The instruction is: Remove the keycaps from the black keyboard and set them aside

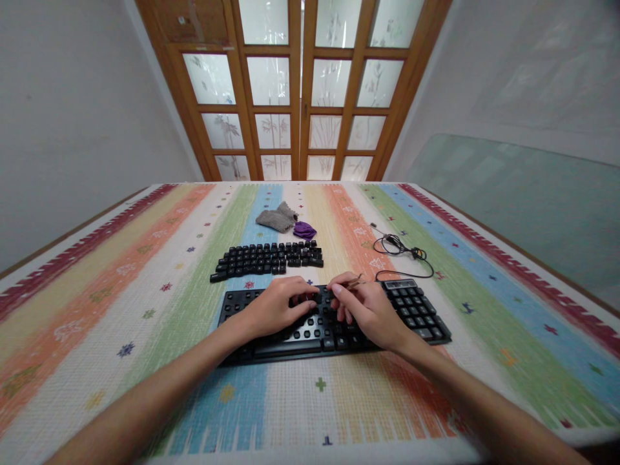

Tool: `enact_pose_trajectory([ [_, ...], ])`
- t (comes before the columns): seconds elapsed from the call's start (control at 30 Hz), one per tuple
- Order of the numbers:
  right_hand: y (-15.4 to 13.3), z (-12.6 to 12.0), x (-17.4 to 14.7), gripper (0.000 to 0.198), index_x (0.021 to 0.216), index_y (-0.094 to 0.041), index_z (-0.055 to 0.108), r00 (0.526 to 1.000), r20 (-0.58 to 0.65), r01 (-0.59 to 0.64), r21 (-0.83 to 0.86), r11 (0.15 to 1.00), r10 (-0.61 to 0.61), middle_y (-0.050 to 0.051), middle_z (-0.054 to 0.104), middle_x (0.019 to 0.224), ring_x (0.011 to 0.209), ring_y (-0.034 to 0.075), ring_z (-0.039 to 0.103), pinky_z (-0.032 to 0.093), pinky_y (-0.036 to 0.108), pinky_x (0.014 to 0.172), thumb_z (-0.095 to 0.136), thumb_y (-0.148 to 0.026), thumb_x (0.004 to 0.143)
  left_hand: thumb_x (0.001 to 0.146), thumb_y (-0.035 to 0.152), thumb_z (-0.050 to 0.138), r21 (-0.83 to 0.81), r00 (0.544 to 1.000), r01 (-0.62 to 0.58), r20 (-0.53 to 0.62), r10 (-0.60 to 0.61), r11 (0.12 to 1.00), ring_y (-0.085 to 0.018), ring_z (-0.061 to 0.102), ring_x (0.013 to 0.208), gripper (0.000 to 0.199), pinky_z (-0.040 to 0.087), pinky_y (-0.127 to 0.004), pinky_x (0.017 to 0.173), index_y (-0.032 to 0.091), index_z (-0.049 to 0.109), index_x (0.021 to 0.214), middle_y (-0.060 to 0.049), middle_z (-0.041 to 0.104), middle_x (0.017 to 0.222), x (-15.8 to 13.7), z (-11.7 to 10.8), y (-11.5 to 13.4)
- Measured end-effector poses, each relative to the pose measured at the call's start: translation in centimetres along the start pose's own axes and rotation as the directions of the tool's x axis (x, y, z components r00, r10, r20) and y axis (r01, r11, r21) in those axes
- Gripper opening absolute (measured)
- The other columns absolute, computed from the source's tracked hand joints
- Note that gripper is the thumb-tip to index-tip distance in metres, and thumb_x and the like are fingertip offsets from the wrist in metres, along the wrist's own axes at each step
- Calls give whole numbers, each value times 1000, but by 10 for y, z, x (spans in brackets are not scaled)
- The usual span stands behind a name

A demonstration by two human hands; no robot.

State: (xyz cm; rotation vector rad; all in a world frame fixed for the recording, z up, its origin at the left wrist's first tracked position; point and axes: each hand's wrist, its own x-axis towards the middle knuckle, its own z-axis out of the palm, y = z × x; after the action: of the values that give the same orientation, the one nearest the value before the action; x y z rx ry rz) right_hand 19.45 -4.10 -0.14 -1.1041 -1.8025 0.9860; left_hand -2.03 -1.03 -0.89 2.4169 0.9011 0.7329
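Your black computer keyboard (310,320) lies across the near middle of the striped tablecloth (320,407), set at a slight slant, with both your hands over it. Your left hand (281,303) reaches in from the near left, palm down, with the fingers bent and the thumb and forefinger pointing right, a little apart; whether their tips hold anything, you cannot tell from here. Your right hand (365,307) comes in from the near right, its thumb drawn against the forefinger and the other fingers curled below. A thin brownish item (358,281) sticks out beyond those fingers and seems pinched in them, though it is too small to name with confidence.

On the left and middle of the board you see bare key mounts, while the spacebar (288,347) and the number pad (411,307) at the right are in place. Just beyond the board, left of centre, loose black keycaps (259,260) stand in close rows. Farther off lie a grey cloth (276,219) and, touching or just beside it, a crumpled purple cloth (305,230). To the far right of your hands, the black cable (394,244) rests in a loose tangle.
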Motion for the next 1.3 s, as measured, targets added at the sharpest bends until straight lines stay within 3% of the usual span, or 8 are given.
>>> enact_pose_trajectory([
  [0.4, 3, 2, 0, 41, 78, -16, 63, 1000, 10, -29, 2, 1000, 29, 5, 65, 68, 50, 13, 59, 46, 25, 48, 49, -49, 98, 92, 29, 65, -41, 1000, 7, 12, -6, 999, -17, 64, 81, 20, 48, -29, 75, 17, 72, 106, -5, 72, 90, 1, 3, 2],
  [0.87, 4, -1, -1, 30, 86, -16, 62, 1000, 19, 20, -76, 997, -19, 1, 62, 67, 52, 12, 59, 45, 25, 51, 47, -38, 100, 89, 21, 65, -37, 995, -55, -90, 52, 998, -14, 61, 74, 12, 48, -26, 70, 16, 67, 100, -2, 67, 85, 2, -2, 0],
  [1.1, 2, -2, -1, 25, 87, -16, 61, 999, -4, 42, -67, 997, -43, 0, 63, 69, 50, 11, 59, 44, 25, 51, 49, -34, 99, 87, 17, 65, 145, 962, 13, -272, 27, 989, -15, 60, 76, 9, 50, -30, 72, 16, 63, 96, -2, 65, 86, 6, -13, -27],
  [1.3, 1, -1, 0, 29, 84, -15, 62, 998, 11, 58, -89, 994, -57, 1, 64, 73, 51, 10, 60, 44, 25, 52, 49, -35, 99, 87, 13, 63, 319, 970, 16, -234, 62, 948, -21, 59, 89, 7, 51, -37, 80, 16, 60, 92, -5, 66, 90, 4, -12, -45],
])
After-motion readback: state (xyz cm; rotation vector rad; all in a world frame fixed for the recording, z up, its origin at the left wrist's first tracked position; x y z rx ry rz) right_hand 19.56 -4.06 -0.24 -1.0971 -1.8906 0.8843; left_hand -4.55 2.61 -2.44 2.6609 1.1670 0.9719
